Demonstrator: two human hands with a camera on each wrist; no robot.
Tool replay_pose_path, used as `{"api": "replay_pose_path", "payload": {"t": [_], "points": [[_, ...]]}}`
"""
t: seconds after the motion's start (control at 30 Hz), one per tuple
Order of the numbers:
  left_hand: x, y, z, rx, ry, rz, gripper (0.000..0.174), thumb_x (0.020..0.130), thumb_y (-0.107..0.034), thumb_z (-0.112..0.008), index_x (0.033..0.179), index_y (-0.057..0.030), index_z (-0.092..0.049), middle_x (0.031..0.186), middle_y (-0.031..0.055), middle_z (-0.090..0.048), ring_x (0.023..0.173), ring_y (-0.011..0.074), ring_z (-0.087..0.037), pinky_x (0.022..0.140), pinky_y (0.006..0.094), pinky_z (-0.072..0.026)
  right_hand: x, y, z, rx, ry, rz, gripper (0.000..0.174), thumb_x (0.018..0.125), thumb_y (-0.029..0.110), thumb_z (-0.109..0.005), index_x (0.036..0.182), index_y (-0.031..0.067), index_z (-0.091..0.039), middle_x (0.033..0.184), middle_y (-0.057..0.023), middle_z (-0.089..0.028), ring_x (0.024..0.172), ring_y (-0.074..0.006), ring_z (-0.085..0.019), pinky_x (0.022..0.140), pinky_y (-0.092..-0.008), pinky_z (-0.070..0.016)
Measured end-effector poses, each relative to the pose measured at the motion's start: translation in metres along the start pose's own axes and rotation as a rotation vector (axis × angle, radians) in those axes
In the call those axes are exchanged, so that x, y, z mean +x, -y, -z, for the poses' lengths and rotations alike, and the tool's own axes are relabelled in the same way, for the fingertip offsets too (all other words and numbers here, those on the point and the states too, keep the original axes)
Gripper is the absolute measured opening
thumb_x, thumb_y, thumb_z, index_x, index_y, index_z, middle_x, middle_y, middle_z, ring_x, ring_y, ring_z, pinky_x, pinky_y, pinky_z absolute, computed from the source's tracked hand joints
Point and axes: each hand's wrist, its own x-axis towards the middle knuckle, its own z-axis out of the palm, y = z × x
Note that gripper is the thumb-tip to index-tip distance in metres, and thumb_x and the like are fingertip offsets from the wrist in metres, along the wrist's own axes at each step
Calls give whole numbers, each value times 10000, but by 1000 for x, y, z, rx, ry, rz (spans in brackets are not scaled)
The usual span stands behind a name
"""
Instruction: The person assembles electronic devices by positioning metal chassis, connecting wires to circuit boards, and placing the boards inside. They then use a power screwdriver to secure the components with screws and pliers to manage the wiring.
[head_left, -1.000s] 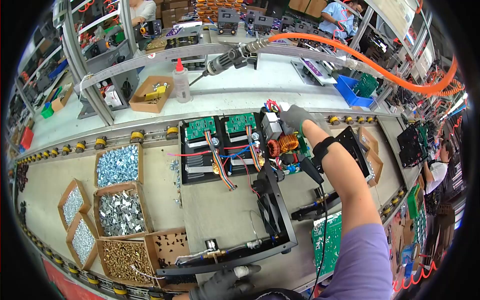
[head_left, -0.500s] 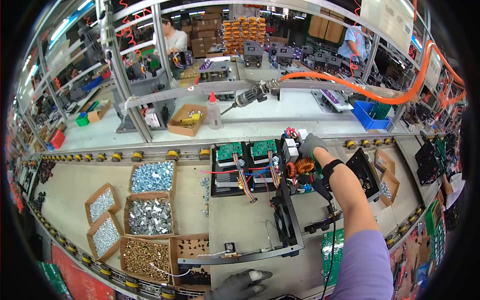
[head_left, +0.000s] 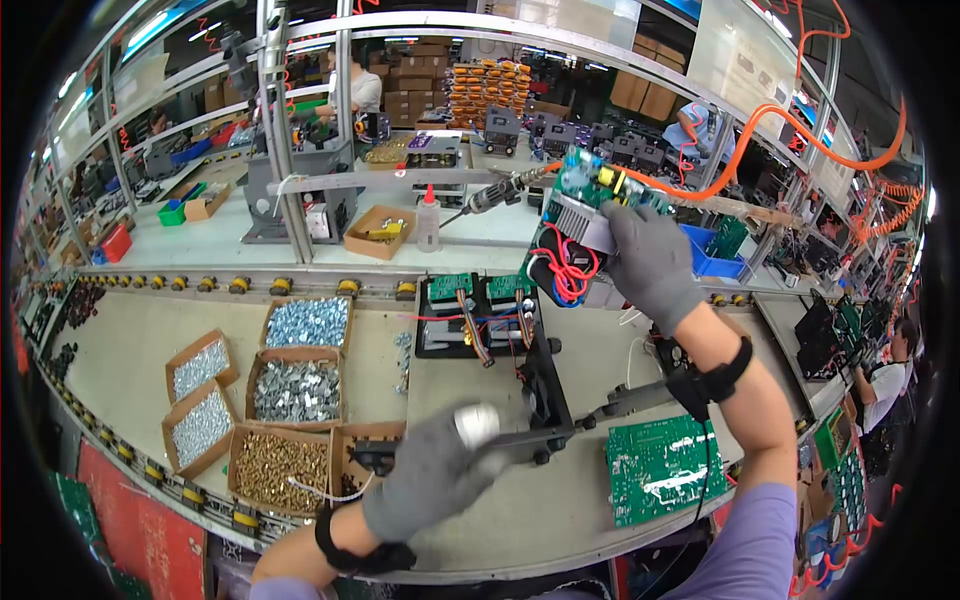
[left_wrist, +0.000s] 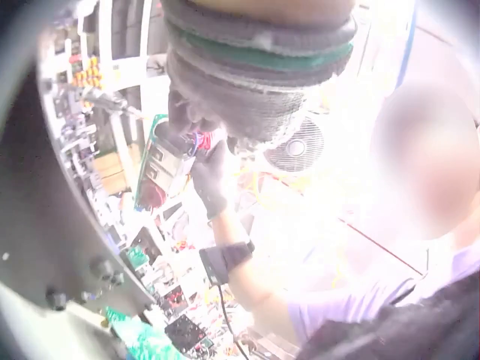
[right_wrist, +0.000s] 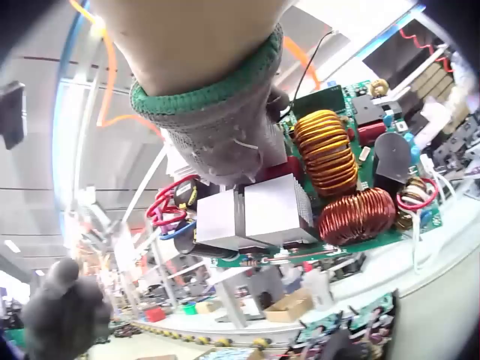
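In the head view my gloved right hand (head_left: 650, 265) grips a circuit board (head_left: 572, 185), raised and tilted above the bench. The right wrist view shows its pale heat sinks (right_wrist: 279, 210), a yellow coil (right_wrist: 326, 152) and a copper-coloured coil (right_wrist: 358, 216), the glove up against the heat sinks. Red and blue wires (head_left: 568, 270) hang in a bundle from it. My gloved left hand (head_left: 435, 470), blurred, hovers over the near bar of a black frame (head_left: 530, 440), fingers loosely bent with nothing seen in them. Behind it sits a black chassis (head_left: 432, 345) with two small green boards.
Cardboard trays of blue-silver screws (head_left: 308, 323), metal clips (head_left: 295, 388) and brass parts (head_left: 280, 470) stand left. A large green board (head_left: 655, 465) lies at front right. A power driver (head_left: 500, 192) and orange hose (head_left: 735, 165) cross the back, near a red-capped bottle (head_left: 427, 222).
My right hand has lifted the coil-bearing board from beside the chassis, up and tilted. The left hand has risen from the bench's front edge to above the frame. The head view has shifted.
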Motion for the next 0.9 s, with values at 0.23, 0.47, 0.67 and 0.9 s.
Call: {"api": "replay_pose_path", "payload": {"t": [0.23,0.47,0.67,0.9], "points": [[16,-52,28,552,-352,-550,576,607,-89,-814,1157,-197,-678,1175,135,-563,959,306,-606,771,405,-512,-24,100,140,105,43,202,294,739,122,-660,1005,82,-541,741,-81,-608,729,-308,-623,597,-432,-479],[-107,-62,42,568,-164,-375,349,626,-135,-768,970,-111,-715,852,74,-634,722,256,-644,606,373,-517,-111,166,170,356,403,243,466,570,88,-675,1016,54,-547,700,-77,-562,647,-308,-572,552,-441,-431],[-178,-26,-6,225,-445,286,232,839,-183,-727,1025,-59,-666,765,103,-638,630,268,-631,567,377,-483,-147,214,148,478,581,266,354,673,127,-656,990,33,-530,682,-79,-582,625,-276,-604,551,-423,-460],[-215,9,18,-414,-698,873,151,939,-169,-643,990,-29,-666,684,-31,-562,547,19,-464,463,184,-353,-162,239,110,473,708,370,321,750,142,-635,1031,20,-536,726,-100,-628,685,-279,-654,587,-422,-499]]}}
